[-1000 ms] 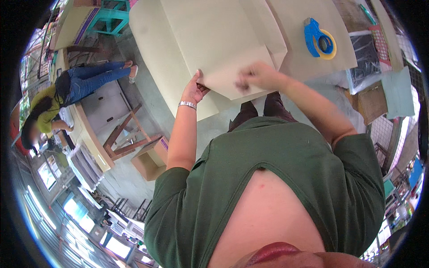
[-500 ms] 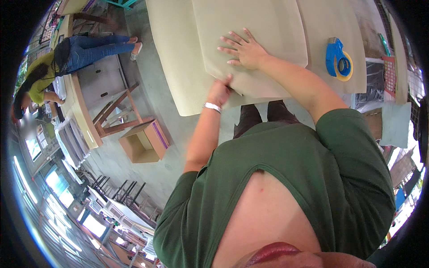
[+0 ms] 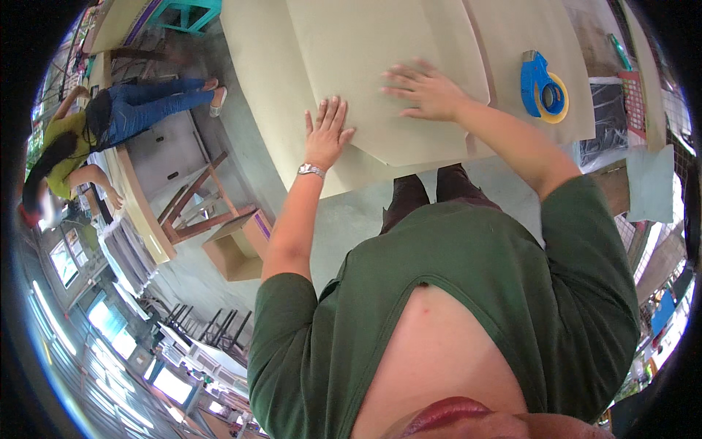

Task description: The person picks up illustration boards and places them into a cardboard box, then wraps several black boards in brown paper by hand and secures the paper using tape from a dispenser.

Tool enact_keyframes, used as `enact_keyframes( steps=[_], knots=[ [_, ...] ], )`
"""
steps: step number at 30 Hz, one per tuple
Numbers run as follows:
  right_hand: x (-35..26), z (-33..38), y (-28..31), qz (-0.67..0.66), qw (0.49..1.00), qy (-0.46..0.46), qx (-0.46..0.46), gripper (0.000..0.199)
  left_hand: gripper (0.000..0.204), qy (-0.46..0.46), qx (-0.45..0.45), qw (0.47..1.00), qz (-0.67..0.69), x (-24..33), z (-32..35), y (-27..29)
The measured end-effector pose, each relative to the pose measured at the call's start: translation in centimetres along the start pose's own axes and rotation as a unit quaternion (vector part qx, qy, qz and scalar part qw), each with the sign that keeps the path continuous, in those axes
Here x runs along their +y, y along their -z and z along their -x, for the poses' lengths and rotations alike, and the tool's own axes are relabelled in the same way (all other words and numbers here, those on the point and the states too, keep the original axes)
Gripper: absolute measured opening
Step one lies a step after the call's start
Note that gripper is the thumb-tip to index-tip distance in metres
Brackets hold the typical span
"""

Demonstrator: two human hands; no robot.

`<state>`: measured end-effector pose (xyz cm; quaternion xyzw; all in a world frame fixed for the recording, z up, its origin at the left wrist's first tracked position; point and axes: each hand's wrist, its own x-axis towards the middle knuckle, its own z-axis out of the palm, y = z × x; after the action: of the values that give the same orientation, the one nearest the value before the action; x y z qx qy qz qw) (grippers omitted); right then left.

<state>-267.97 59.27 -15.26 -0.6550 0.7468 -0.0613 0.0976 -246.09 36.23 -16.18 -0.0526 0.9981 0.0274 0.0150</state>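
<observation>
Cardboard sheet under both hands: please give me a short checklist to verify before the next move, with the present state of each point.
1. Left hand lies flat on the cardboard sheet, fingers spread: ok.
2. Right hand lies flat on the same sheet, further in: ok.
3. Sheet rests on the table, with a near corner hanging over the edge: ok.
4. Blue tape dispenser stands apart from the sheet, beyond the right hand: ok.
5. Fold line pressed fully flat: cannot tell.
6. Other person works at a separate table, far from the hands: ok.
</observation>
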Motion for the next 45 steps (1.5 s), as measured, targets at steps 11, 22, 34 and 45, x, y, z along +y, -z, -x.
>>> enact_keyframes(
  steps=[11, 22, 34, 45],
  knots=[
    [1.2, 4.2, 0.5, 0.051, 0.993, -0.09, -0.062, 0.084, 0.071, -0.039, -0.005, 0.998, -0.054, -0.2, -1.1, -3.4],
    [3.6, 10.0, 0.3, 0.03, 0.978, -0.205, -0.029, 0.087, 0.076, -0.22, -0.068, 0.973, -0.009, 8.3, -10.0, -0.7],
    [-6.6, 14.1, -6.3, -0.66, 0.412, -0.601, 0.183, 0.038, 0.063, -0.245, -0.045, 0.966, -0.075, 8.4, -9.5, -1.5],
    [-3.5, 4.9, 2.4, -0.834, 0.166, -0.504, 0.149, 0.013, 0.041, -0.138, -0.238, 0.823, 0.496, 3.0, -11.1, 1.1]
  ],
)
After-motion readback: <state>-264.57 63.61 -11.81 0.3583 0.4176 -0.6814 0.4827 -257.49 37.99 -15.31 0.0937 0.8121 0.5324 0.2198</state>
